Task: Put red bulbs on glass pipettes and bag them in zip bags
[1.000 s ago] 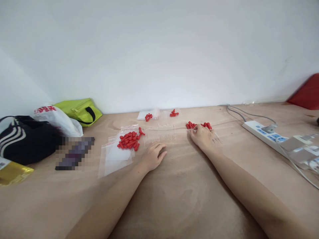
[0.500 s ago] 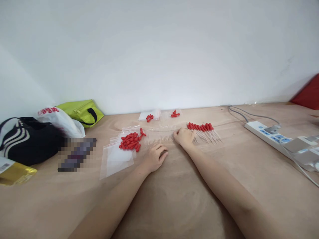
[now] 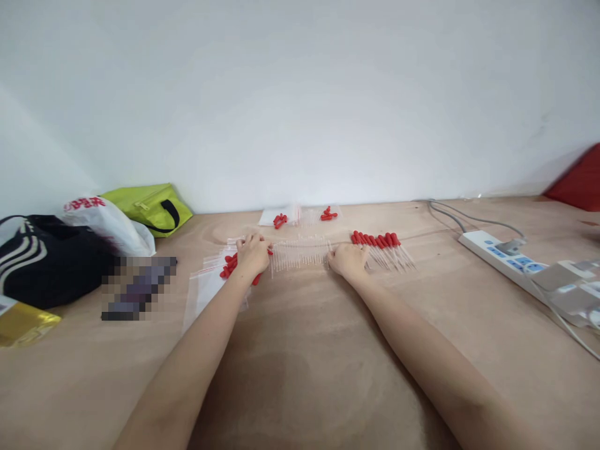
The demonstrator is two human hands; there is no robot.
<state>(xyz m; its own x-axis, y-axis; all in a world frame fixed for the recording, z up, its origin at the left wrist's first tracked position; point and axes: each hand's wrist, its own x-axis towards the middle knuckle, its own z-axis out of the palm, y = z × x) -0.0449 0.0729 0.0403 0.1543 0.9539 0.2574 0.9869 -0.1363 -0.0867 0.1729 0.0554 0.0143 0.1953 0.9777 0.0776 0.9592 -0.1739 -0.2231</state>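
Note:
My left hand [image 3: 254, 256] reaches over a pile of small red bulb-shaped pieces [image 3: 229, 267], its bent fingers apart and partly hiding the pile. A red bit shows beside its right edge. The pile lies on clear zip bags [image 3: 199, 294]. Between my hands runs a row of thin pale sticks [image 3: 300, 253]. At the right end of this row my right hand [image 3: 349, 259] is closed in a pinch on what looks like one thin stick. To its right lie several sticks with red heads [image 3: 377, 240], side by side, their pale shafts slanting towards me.
By the wall lie a clear bag [image 3: 269, 217] and two small groups of red pieces [image 3: 280, 220]. On the left are a green pouch [image 3: 150, 209], a white plastic bag [image 3: 112, 222], a black bag [image 3: 56, 262] and a blurred object [image 3: 138, 290]. A power strip [image 3: 506, 256] with cables stands right.
My left hand has moved left and away from me, from the bare table onto the red pile. My right hand stays at the end of the stick row. The view has shifted slightly.

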